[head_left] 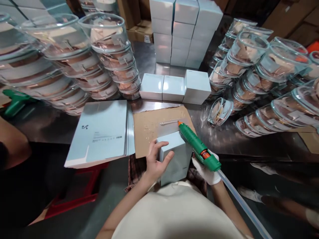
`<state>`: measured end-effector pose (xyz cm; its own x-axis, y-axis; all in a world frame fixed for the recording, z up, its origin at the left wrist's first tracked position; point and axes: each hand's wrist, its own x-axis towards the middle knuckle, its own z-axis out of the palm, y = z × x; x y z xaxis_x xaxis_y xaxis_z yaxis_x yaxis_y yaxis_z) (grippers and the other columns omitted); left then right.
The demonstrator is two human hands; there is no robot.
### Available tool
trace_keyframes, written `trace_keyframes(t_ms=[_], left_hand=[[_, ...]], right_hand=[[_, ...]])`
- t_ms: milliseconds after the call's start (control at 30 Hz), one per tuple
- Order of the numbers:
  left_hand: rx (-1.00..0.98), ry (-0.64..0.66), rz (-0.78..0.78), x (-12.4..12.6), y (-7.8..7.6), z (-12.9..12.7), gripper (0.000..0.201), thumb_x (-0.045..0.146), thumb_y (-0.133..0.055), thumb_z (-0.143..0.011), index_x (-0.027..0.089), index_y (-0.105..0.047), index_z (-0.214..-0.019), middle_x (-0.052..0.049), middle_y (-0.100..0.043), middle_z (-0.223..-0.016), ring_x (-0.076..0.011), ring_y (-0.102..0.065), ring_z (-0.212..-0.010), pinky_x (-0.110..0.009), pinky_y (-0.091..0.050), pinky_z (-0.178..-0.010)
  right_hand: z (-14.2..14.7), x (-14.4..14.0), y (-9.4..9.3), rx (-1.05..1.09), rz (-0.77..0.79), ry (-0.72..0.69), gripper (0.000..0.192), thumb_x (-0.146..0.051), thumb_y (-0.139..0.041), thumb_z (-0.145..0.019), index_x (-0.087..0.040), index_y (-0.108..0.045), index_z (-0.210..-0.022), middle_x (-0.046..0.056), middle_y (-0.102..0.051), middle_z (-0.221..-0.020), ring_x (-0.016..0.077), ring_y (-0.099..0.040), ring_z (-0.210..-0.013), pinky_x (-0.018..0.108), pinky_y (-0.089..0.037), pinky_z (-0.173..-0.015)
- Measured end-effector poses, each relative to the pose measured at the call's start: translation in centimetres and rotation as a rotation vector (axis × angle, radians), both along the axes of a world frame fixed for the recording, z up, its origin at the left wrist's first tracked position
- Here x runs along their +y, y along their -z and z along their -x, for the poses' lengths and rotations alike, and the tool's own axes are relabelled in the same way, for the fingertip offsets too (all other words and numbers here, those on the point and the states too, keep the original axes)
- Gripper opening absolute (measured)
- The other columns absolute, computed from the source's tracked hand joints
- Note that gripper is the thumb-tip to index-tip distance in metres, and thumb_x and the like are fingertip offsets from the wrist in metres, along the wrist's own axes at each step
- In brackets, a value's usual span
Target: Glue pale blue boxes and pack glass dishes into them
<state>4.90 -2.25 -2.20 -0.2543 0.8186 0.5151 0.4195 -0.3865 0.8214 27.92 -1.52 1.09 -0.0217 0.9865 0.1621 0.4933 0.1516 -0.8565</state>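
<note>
Stacks of clear glass bowls [109,56] crowd both sides of the metal table [224,136], with pale blue boxes [174,87] in a row, taller box stacks [184,31] behind, and flat unfolded cartons [102,131] at left.

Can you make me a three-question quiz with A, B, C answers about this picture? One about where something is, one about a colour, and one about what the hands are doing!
1. Where does the stack of flat blue sheets lie?
A. left of the cardboard mat
B. on the tall box stack
C. inside a glass bowl

2. What colour is the glue gun?
A. red
B. green with an orange tip
C. black

3. What is the left hand doing?
A. hanging free
B. waving
C. gripping the pale blue box

Answers: 1 A, the sheets sit beside the mat's left edge. 2 B, its body is green. 3 C, fingers wrap the box's side while the gloved right hand holds the gun.
</note>
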Motion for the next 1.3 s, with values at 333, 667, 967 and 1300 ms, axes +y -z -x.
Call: trace_keyframes(t_ms=[333, 667, 967, 1300], left_hand=[[-0.103, 0.035, -0.005, -0.3, 0.5, 2.4, 0.031, 0.050, -0.074, -0.093, 0.024, -0.071, -0.111, -0.006, -0.072, -0.107, -0.0239, -0.066, -0.109, -0.035, -0.052, -0.094], [-0.104, 0.183, -0.030, -0.2, 0.4, 1.7, 0.034, 0.056, -0.071, -0.093, 0.024, -0.070, -0.106, -0.012, -0.070, -0.122, -0.0295, -0.065, -0.125, -0.042, -0.054, -0.100], [-0.340, 0.197, -0.104, 0.2, 1.4, 2.1, 0.049, 0.048, -0.073, -0.094, 0.037, -0.047, -0.133, -0.005, -0.065, -0.116, -0.0250, -0.071, -0.116, -0.046, -0.057, -0.100], [-0.275, 0.112, -0.026, 0.5, -0.8, 3.0, 0.020, 0.045, -0.072, -0.094, 0.025, -0.069, -0.096, -0.007, -0.063, -0.114, -0.0272, -0.068, -0.116, -0.047, -0.054, -0.104]], right_hand=[[-0.6, 6.3, 2.2, 0.352, 0.578, 0.214, 0.066, -0.075, -0.055, -0.086, -0.013, -0.076, -0.094, 0.010, -0.072, -0.062, 0.0241, -0.067, -0.052, 0.033, -0.052, -0.047], [0.9, 7.6, -2.8, 0.303, 0.281, -0.022, 0.059, -0.058, -0.087, -0.069, -0.020, -0.078, -0.113, 0.009, -0.080, -0.113, 0.0262, -0.073, -0.103, 0.038, -0.058, -0.095], [1.1, 7.6, -2.7, 0.261, 0.152, -0.684, 0.080, -0.091, -0.063, -0.077, -0.020, -0.080, -0.109, 0.015, -0.073, -0.127, 0.0287, -0.068, -0.120, 0.045, -0.052, -0.109], [0.1, 6.1, -2.1, 0.192, -0.015, -0.499, 0.057, -0.068, -0.079, -0.083, -0.025, -0.074, -0.121, 0.014, -0.063, -0.142, 0.0256, -0.067, -0.125, 0.042, -0.058, -0.105]])
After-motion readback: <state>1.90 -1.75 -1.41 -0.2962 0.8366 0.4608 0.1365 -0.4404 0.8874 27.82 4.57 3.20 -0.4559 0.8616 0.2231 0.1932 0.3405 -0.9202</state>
